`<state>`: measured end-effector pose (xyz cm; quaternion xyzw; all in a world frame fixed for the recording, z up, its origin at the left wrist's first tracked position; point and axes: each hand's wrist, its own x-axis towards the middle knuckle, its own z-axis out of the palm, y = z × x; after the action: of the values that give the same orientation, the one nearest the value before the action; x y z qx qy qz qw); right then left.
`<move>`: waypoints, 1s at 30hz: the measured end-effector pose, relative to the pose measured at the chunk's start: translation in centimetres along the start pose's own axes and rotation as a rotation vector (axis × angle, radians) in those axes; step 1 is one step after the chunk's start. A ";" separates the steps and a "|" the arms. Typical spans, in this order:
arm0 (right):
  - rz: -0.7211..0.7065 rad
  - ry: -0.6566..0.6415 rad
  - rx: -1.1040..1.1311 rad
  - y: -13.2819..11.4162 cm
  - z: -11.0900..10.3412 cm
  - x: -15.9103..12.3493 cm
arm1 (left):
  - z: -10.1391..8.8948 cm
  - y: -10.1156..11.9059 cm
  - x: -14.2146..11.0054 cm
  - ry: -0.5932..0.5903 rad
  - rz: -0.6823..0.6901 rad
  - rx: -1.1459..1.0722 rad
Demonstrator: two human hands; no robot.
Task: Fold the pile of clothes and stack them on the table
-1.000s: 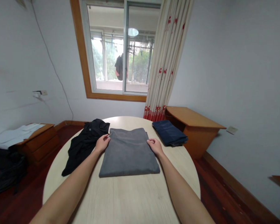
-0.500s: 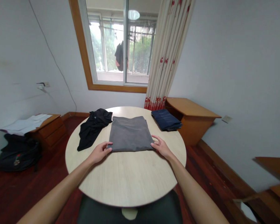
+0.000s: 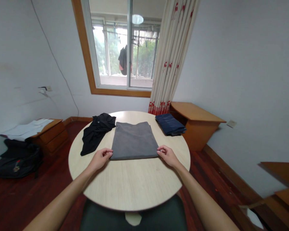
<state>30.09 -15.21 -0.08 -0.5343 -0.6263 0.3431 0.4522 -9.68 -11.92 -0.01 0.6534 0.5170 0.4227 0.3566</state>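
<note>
A grey garment (image 3: 134, 139), folded into a flat, nearly square shape, lies in the middle of the round table (image 3: 135, 183). My left hand (image 3: 101, 158) pinches its near left corner between thumb and fingers. At the near right corner my right hand (image 3: 168, 155) does the same. Left of the grey cloth is a crumpled black garment (image 3: 96, 132). Folded dark blue jeans (image 3: 170, 124) rest on the table's far right side. Neither hand touches the black or the blue cloth.
Beyond the table's right side stands a wooden desk (image 3: 195, 112). A low drawer cabinet (image 3: 51, 131) with white papers (image 3: 26, 128) and a black backpack (image 3: 16, 160) are at left. A dark chair (image 3: 106, 215) sits at the near edge. A patterned curtain (image 3: 170, 57) hangs by the window.
The near edge of the grey garment looks straighter and sits slightly closer to me. Both hands' fingers have closed in more tightly at its corners.
</note>
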 end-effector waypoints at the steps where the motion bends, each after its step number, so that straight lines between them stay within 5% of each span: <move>1: -0.002 0.031 -0.004 -0.2 0.0 0.0 | 0.0 0.2 -0.1 0.005 0.003 -0.008; 4: -0.024 0.081 -0.029 -0.5 0.0 -0.3 | -0.2 0.5 -0.7 -0.045 -0.016 -0.044; 10: 0.064 -0.104 -0.029 -0.6 -1.0 -1.7 | -0.8 1.1 -2.6 -0.212 -0.134 -0.071; 14: 0.281 -0.537 0.069 -1.4 -3.8 -2.5 | -2.8 1.7 -2.9 -0.545 -0.267 -0.147; 17: 0.468 -0.842 0.085 -2.4 -5.6 -1.0 | -4.3 1.9 -0.5 -0.755 -0.356 -0.176; 19: 0.468 -0.733 0.062 -2.7 -5.7 1.5 | -4.3 1.6 2.7 -0.620 -0.356 -0.148; 23: 0.339 -0.152 0.025 -2.1 -3.1 8.3 | -1.9 0.8 10.0 -0.124 -0.280 -0.001; 26: 0.299 0.054 0.042 -0.7 -0.4 12.8 | 0.3 0.0 14.1 0.013 -0.229 0.042; 30: 0.194 0.168 -0.030 1.8 1.8 16.0 | 1.9 -1.3 16.6 0.089 -0.148 0.107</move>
<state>28.70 0.96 0.80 -0.6261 -0.5367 0.3300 0.4594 -6.64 4.49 1.11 0.6120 0.6011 0.3957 0.3281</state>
